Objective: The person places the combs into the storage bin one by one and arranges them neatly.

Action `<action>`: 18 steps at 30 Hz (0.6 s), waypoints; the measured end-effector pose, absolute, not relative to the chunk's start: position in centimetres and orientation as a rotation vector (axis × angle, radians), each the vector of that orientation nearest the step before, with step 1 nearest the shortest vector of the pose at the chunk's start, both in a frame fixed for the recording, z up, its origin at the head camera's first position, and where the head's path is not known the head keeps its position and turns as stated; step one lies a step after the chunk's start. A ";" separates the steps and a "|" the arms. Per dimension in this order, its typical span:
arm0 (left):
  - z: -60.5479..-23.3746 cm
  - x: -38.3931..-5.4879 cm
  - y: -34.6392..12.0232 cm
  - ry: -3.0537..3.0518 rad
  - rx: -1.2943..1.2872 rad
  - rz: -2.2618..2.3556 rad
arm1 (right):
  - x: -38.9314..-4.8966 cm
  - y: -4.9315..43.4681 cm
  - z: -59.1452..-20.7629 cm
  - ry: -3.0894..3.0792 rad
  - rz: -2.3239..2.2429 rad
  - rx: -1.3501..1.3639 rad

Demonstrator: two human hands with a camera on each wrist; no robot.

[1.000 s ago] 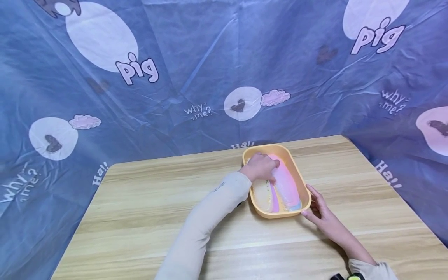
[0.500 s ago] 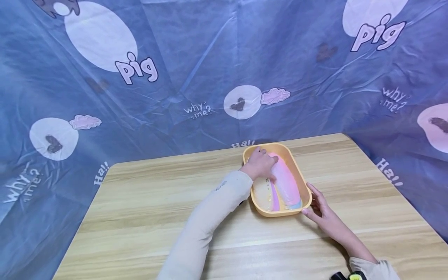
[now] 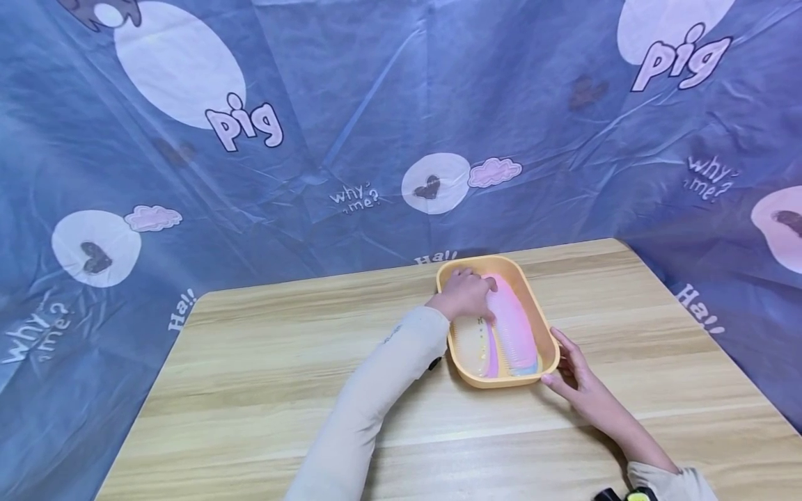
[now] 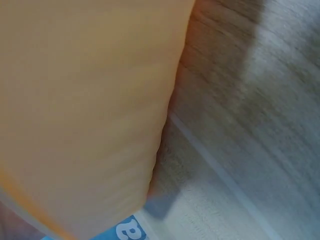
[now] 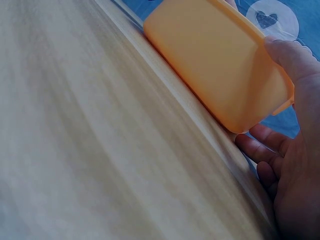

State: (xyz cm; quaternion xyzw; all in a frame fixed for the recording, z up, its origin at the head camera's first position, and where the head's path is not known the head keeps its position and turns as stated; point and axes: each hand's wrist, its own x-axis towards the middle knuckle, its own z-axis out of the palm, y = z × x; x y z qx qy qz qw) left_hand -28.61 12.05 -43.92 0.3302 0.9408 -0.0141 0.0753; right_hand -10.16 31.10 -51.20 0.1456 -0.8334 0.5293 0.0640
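A yellow plastic tray (image 3: 540,306) with rounded corners stands towards the back of the table. Inside it lies a pink comb (image 3: 516,323) with a blue end, fine teeth facing left. Beside that is a pale, see-through comb (image 3: 466,348) with a purple strip (image 3: 493,351) along its right side. My left hand (image 3: 466,296) reaches over the tray's left rim, bent fingers down on the far part of the pale comb; I cannot tell whether they grip it. My right hand (image 3: 579,383) holds the near right corner, its thumb (image 5: 295,57) on the rim and fingers (image 5: 260,145) low at the base.
The wood-grain table (image 3: 263,376) spreads left and front of the tray. Behind it hangs a blue printed cloth (image 3: 326,90), close to the tray's far end. A dark and yellow-green device (image 3: 635,494) sits at my right sleeve.
Only slight motion: my left hand shifts a little over the pale comb, and less of the thumb shows below it. My right hand keeps its hold on the tray corner.
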 end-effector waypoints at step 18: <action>-44.5 -28.7 12.1 2.797 0.923 0.134 | -10.2 31.0 -51.2 -2.514 1.596 0.431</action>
